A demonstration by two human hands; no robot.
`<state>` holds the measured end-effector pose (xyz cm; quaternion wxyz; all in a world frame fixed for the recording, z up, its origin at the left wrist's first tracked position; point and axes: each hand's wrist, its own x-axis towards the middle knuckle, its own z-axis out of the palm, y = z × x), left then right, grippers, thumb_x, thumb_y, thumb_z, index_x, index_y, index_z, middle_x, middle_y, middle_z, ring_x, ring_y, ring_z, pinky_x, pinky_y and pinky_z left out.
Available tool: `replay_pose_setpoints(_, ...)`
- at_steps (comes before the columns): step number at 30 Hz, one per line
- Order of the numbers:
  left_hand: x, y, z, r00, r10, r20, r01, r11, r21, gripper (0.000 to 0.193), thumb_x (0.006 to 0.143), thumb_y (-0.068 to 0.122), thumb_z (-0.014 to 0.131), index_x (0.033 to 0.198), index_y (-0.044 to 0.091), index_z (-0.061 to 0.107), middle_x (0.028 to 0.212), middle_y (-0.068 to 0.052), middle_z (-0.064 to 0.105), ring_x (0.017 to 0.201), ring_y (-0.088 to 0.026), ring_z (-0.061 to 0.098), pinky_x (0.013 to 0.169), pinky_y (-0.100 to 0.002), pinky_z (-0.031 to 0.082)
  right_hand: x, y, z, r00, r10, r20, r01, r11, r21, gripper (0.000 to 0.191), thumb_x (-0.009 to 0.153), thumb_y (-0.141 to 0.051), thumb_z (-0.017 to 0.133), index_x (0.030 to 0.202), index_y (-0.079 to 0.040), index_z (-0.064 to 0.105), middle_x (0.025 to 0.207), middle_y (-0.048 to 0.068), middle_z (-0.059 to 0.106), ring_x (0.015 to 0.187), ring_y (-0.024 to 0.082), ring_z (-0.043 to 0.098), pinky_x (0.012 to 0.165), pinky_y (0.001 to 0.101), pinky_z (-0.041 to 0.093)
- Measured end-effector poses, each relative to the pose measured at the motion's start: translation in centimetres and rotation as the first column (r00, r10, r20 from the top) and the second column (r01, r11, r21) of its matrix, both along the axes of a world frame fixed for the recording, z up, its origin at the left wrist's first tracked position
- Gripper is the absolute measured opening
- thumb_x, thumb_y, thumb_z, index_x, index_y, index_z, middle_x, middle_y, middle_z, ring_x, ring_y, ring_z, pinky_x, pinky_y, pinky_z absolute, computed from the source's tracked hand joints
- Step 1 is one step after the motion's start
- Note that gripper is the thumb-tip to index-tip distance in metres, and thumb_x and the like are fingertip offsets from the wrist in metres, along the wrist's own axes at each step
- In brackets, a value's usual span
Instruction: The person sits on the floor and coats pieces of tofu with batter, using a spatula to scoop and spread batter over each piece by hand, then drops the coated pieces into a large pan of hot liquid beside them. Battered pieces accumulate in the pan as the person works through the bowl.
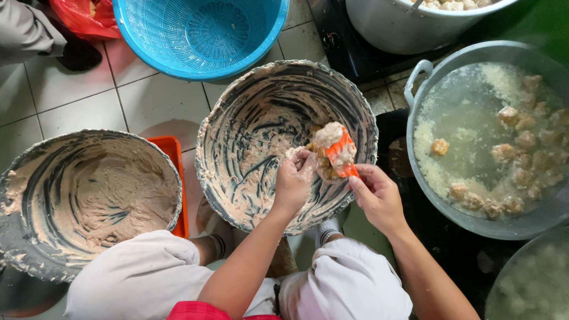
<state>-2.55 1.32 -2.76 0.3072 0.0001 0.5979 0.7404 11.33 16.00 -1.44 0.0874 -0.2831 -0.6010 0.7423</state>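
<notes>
Floor-level food kitchen, paste-smeared basins (284,142), simmering meatball pot (492,142), tiled floor (77,95)

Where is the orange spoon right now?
The orange spoon, loaded with paste, is in the right hand, over the middle basin's right side, beside the left hand.

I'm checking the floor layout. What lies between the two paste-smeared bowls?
In the head view, an orange tray sits on the tiled floor between the left bowl and the middle bowl, partly tucked under the left one.
</notes>
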Motion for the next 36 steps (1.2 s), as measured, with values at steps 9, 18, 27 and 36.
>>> replay_pose_setpoints(9,1.6,1.9,0.3,0.994,0.010,0.106,-0.027,0.987,0.161,0.011,0.103,0.015,0.063,0.098,0.005,0.062,0.090,0.001,0.061,0.082,-0.006,0.052,0.076,-0.022,0.044,2.2,-0.9,0.8,0.996,-0.088,-0.029,0.083,0.716,0.693,0.024,0.099,-0.005,0.068,0.123,-0.001,0.067,0.092,0.006,0.073,0.078,0.010,0.067,0.069,0.0238,0.053)
replay_pose_setpoints(18,1.7,1.8,2.5,0.913,-0.042,0.405,-0.174,0.860,0.481,0.008,0.100,0.007,0.059,0.106,0.003,0.061,0.106,-0.007,0.067,0.098,-0.015,0.065,0.096,-0.033,0.054,2.1,-1.2,4.2,0.996,-0.076,-0.039,0.044,0.060,0.997,0.036,0.088,0.000,0.073,0.121,-0.013,0.073,0.100,0.008,0.070,0.080,0.027,0.068,0.068,0.0366,0.055)
replay_pose_setpoints(27,0.1,-0.9,0.9,0.914,-0.089,0.395,-0.208,0.735,0.646,0.011,0.108,0.008,0.058,0.108,-0.003,0.057,0.113,-0.012,0.066,0.107,-0.022,0.066,0.098,-0.040,0.055,2.9,0.2,4.7,0.991,-0.132,-0.002,0.016,0.107,0.994,0.029,0.093,-0.005,0.073,0.120,-0.013,0.074,0.103,0.008,0.071,0.086,0.027,0.070,0.072,0.0359,0.056)
replay_pose_setpoints(36,-0.3,-2.1,1.5,0.910,-0.252,0.329,-0.044,0.731,0.681,0.011,0.108,0.012,0.055,0.118,0.010,0.055,0.116,-0.012,0.066,0.104,-0.023,0.067,0.094,-0.036,0.055,2.8,-1.5,5.3,0.986,-0.084,-0.141,0.164,0.506,0.847,0.019,0.096,0.001,0.071,0.115,0.000,0.072,0.100,0.013,0.072,0.071,0.012,0.065,0.062,0.0237,0.052)
